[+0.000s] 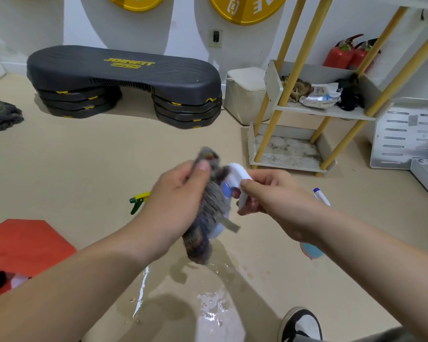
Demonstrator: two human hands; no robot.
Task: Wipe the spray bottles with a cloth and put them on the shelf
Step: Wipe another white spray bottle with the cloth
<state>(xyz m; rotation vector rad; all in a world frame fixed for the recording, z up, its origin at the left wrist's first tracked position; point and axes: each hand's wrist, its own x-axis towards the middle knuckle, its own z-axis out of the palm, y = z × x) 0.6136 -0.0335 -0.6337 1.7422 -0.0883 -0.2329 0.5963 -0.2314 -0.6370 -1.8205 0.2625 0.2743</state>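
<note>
In front of the shelf (273,82) (flat white boards on round yellow posts) and above the glossy wet floor (109,156), my left hand (176,201) grips a shaggy grey cloth (208,211) pressed round the spray bottle (236,172) — my right hand (274,201) pinches its smooth white trigger head. A second bottle (321,196) lies on the floor before the shelf.

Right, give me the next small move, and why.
Probably draw the grey cloth in the left hand down the spray bottle, which the right hand pinches by its white trigger head. Part of the bottle's side shows bare beside the cloth, and water lies on the floor, so shelving seems premature.
</note>
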